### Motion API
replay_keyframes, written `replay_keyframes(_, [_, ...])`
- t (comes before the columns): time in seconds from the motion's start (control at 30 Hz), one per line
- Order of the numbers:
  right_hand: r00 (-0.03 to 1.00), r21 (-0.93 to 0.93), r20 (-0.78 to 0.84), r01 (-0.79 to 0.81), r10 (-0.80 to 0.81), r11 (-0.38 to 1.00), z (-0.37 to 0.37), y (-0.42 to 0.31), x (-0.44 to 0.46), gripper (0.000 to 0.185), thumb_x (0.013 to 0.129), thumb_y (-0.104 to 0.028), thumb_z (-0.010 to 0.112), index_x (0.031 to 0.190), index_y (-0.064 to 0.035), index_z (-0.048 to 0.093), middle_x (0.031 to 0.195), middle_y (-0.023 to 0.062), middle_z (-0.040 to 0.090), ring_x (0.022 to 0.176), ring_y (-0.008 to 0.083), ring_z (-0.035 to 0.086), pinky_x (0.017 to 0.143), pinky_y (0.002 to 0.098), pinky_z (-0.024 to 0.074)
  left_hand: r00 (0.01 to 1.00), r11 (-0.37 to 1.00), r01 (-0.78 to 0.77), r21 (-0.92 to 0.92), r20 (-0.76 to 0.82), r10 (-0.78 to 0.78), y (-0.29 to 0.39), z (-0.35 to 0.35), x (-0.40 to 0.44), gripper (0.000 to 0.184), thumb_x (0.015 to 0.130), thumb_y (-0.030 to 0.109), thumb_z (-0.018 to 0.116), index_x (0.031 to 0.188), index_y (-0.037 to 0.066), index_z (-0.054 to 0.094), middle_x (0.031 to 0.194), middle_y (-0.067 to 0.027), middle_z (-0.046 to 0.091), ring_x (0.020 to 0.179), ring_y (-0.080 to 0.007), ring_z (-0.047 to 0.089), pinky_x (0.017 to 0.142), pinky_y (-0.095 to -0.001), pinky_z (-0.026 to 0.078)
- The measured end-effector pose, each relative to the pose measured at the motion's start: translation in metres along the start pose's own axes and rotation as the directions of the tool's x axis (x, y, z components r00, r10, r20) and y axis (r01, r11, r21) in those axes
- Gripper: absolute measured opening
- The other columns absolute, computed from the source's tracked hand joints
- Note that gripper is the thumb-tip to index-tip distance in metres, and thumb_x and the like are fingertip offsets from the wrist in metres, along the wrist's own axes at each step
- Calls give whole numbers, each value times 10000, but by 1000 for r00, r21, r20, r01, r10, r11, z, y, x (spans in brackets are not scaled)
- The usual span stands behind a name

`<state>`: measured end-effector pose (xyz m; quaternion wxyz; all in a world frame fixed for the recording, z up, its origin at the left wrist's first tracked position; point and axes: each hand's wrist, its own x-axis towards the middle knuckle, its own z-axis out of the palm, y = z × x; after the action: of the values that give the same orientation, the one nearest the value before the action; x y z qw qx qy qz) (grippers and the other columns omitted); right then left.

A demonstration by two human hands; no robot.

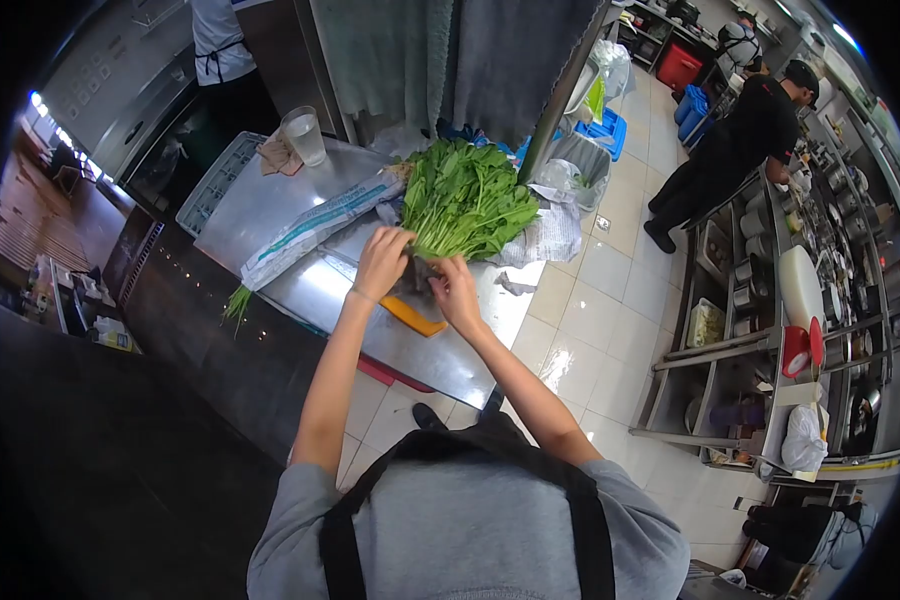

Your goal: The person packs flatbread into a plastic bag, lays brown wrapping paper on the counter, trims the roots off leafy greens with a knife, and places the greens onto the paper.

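Note:
A large bunch of leafy greens (470,205) lies on the metal table (370,345), its stems pointing toward me. My left hand (382,262) is at the left side of the stem ends, fingers curled against them. On the other side, my right hand (454,290) has thumb and fingers drawn together just below the stems; what they pinch is too small to make out. Something dark lies between my hands. Below them rests a yellow-orange handle (412,316), its other end hidden. A long paper-wrapped bundle (320,226) with green tips lies to the left.
At the table's back left are a clear plastic container (303,136) and a crumpled brown cloth or paper (279,156). Printed paper (545,236) hangs over the right edge near a lined bin (582,168). A co-worker in black (735,140) stands at the right-hand counter.

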<state>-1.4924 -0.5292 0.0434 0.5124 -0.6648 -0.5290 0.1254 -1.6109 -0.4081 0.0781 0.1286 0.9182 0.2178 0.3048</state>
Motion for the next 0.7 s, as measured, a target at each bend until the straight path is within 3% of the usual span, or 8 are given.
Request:
replay_keyframes(0.17, [988, -65, 126, 92, -84, 994, -3, 8, -25, 178, 720, 9, 570, 881, -55, 613, 847, 119, 505, 788, 315, 550, 658, 388, 456, 995, 993, 96, -63, -17, -97, -2, -4, -48, 184, 664, -41, 574, 832, 33, 555, 888, -81, 533, 896, -282, 509, 764, -358, 443])
replay_keyframes(0.3, [990, -148, 133, 62, -43, 987, -13, 29, -37, 149, 711, 13, 582, 846, -32, 626, 823, 126, 509, 742, 292, 558, 643, 356, 467, 988, 978, 149, -147, -6, -152, -10, 2, -71, 147, 668, -40, 573, 796, 30, 552, 868, -88, 526, 881, -293, 515, 764, -365, 441])
replay_keyframes(0.33, [992, -141, 129, 32, -13, 989, -17, 33, -38, 146, 711, 11, 582, 843, -32, 627, 825, 124, 510, 740, 291, 557, 642, 356, 467, 989, 981, 142, -134, -24, -147, -13, 3, -74, 149, 677, -66, 561, 793, 27, 575, 886, -83, 552, 868, -257, 561, 726, -338, 478])
replay_keyframes(0.43, [994, -142, 107, -17, 33, 990, -32, 34, -38, 139, 707, 10, 580, 830, -29, 633, 835, 122, 509, 739, 287, 555, 645, 353, 465, 876, 756, 389, -527, -44, -481, -29, 11, -80, 199, 700, -111, 546, 842, 19, 601, 945, -67, 576, 891, -178, 591, 714, -291, 505])
replay_keyframes(0.47, [994, -149, 106, -25, 42, 989, -36, 34, -38, 137, 705, 11, 579, 825, -28, 634, 837, 122, 509, 742, 286, 554, 648, 352, 464, 878, 795, 377, -476, -88, -470, -36, 10, -79, 209, 739, -123, 523, 873, 11, 614, 955, -61, 596, 870, -142, 601, 698, -268, 516])
replay_keyframes(0.57, [991, -203, 125, -17, 43, 979, -42, 39, -39, 154, 703, 12, 543, 814, -28, 642, 851, 128, 510, 782, 304, 556, 688, 381, 468, 832, 705, 458, -542, -19, -555, -45, 11, -70, 170, 760, -118, 521, 866, -15, 606, 915, -65, 612, 833, -147, 611, 719, -258, 501])
replay_keyframes(0.7, [990, -275, 75, -96, 121, 957, -53, 59, -36, 197, 701, 13, 535, 856, -27, 649, 877, 131, 526, 822, 310, 542, 744, 382, 456, 860, 686, 368, -628, -52, -508, -45, 18, -54, 173, 723, -116, 539, 855, -31, 609, 882, -89, 618, 780, -165, 637, 699, -252, 507])
